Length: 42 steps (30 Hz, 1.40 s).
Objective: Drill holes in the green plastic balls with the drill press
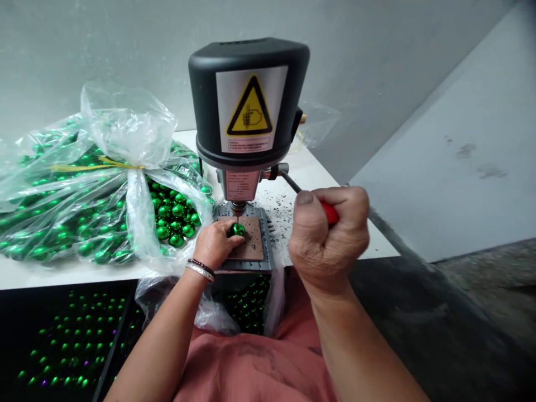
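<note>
A shiny green ball (238, 229) sits on a brown board (253, 245) on the base of a small drill press (250, 106). Thumb and fingers of my left hand (216, 241) pinch the ball from its left side. Straight above it stands the drill bit (238, 219), its tip at the top of the ball; whether it has entered cannot be made out. Raised at the right, my right hand (329, 237) is wrapped round the red grip (330, 213) of the press's feed lever (292, 182).
Left of the press lies a clear plastic bag (138, 195) of green balls, tied with yellow string and torn open. Dark shavings (278, 215) litter the white table (310, 173). Below the table edge are black trays (25, 312) with green balls in rows, and another plastic bag (209, 312).
</note>
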Available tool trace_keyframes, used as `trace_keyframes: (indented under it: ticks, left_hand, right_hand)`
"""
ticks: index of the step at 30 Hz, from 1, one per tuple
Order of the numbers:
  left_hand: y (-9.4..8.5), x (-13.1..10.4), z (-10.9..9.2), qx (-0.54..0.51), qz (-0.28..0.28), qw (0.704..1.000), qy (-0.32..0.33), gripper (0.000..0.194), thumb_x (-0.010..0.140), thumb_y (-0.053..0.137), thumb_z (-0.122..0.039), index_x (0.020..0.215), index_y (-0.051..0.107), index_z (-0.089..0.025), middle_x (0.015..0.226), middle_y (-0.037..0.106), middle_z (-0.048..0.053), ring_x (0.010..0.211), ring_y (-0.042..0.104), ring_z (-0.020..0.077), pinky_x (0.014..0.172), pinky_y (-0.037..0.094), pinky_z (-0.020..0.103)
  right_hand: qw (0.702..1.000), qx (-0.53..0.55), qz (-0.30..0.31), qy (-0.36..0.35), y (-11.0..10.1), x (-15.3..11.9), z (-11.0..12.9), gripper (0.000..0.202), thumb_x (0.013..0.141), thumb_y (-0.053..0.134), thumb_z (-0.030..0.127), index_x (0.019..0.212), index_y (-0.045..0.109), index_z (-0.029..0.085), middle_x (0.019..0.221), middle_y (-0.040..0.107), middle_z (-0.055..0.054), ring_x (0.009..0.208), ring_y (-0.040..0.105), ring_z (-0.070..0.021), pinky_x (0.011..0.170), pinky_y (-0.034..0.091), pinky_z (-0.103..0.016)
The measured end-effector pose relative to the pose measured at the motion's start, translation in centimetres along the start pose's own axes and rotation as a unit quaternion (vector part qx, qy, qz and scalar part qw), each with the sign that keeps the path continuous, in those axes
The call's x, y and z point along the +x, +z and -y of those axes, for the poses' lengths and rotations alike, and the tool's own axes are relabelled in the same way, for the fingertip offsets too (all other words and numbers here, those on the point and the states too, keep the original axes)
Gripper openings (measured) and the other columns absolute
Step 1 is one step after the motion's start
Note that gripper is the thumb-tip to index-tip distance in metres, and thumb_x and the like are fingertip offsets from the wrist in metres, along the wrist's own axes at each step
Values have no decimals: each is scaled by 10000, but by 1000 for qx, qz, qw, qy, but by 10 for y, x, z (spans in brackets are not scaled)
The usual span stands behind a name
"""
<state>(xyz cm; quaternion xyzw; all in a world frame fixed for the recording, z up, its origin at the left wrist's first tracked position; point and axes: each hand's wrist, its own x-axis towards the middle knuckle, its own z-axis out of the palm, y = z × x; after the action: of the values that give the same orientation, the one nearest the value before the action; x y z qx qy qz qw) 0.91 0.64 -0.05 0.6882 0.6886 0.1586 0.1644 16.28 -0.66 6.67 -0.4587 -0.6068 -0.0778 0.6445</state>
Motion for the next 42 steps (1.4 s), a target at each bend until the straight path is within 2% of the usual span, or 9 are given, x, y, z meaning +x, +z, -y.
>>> trace_keyframes:
  ticks: [6, 19, 25, 29, 33, 36, 39, 41, 42]
  left_hand:
    - [1, 0, 2, 3, -1, 1000, 8, 360, 747, 594, -396, 1068, 647, -242, 991, 686, 49, 871, 615, 203, 734, 427, 266]
    - [0, -1, 1, -23, 1, 1000, -11, 402, 733, 606, -383, 1107, 631, -234, 1059, 676, 70, 939, 609, 218, 793, 430, 288]
    - [1, -3, 2, -22, -9, 1000, 13, 315, 728, 597, -350, 1012, 659, -228, 899, 693, 40, 804, 614, 183, 702, 430, 256]
    - [-6, -19, 2, -39, -30, 999, 5, 368, 720, 607, -324, 1066, 638, -202, 913, 683, 60, 791, 608, 184, 718, 438, 270]
    - [-22, -44, 5, -89, 45, 994, 38, 385, 702, 637, -343, 1064, 647, -213, 942, 685, 49, 797, 607, 181, 716, 441, 263]
    - [-28, -54, 11, -171, 115, 978, 42, 501, 666, 670, -432, 1115, 624, -215, 1003, 678, 48, 812, 603, 176, 710, 449, 256]
    - [-23, -53, 16, -271, 59, 960, -40, 525, 680, 629, -519, 1070, 635, -167, 922, 675, 63, 792, 592, 172, 715, 457, 270]
    - [-18, -48, 16, -405, -1, 907, -116, 529, 733, 525, -593, 981, 639, -140, 842, 657, 66, 734, 583, 156, 681, 471, 277]
    - [-16, -46, 14, -488, -17, 858, -160, 554, 758, 455, -627, 945, 628, -135, 816, 644, 67, 690, 574, 145, 647, 480, 282]
  right_hand:
    - [999, 22, -18, 16, 6, -12, -4, 58, 805, 522, 218, 770, 492, 182, 638, 529, 41, 584, 490, -39, 567, 417, -177]
    - [991, 129, -6, 46, 19, -40, -24, 70, 793, 492, 211, 834, 436, 199, 675, 512, 38, 597, 550, -77, 591, 458, -242]
    - [998, 38, -36, 39, 10, 11, 2, 179, 817, 483, 314, 695, 453, 187, 565, 456, 46, 504, 442, -48, 492, 360, -190]
    - [998, 29, 2, 57, 6, 45, 17, 238, 815, 471, 348, 649, 437, 182, 540, 391, 55, 479, 368, -35, 479, 328, -182]
    - [996, 51, 0, 72, 7, 46, 17, 237, 804, 478, 354, 652, 425, 180, 532, 372, 64, 468, 351, -28, 467, 333, -169]
    - [995, 64, -3, 77, 8, 42, 17, 239, 802, 485, 361, 657, 423, 182, 527, 376, 69, 469, 359, -26, 468, 343, -163]
    - [994, 73, 0, 87, 8, 42, 17, 227, 801, 492, 356, 664, 422, 189, 519, 391, 73, 465, 376, -31, 475, 356, -172]
    - [992, 77, 5, 99, 7, 42, 17, 219, 799, 501, 353, 672, 423, 193, 517, 409, 74, 458, 389, -33, 476, 363, -181]
    - [991, 79, 10, 104, 7, 42, 17, 218, 799, 503, 357, 678, 424, 193, 517, 418, 75, 454, 394, -34, 474, 364, -184]
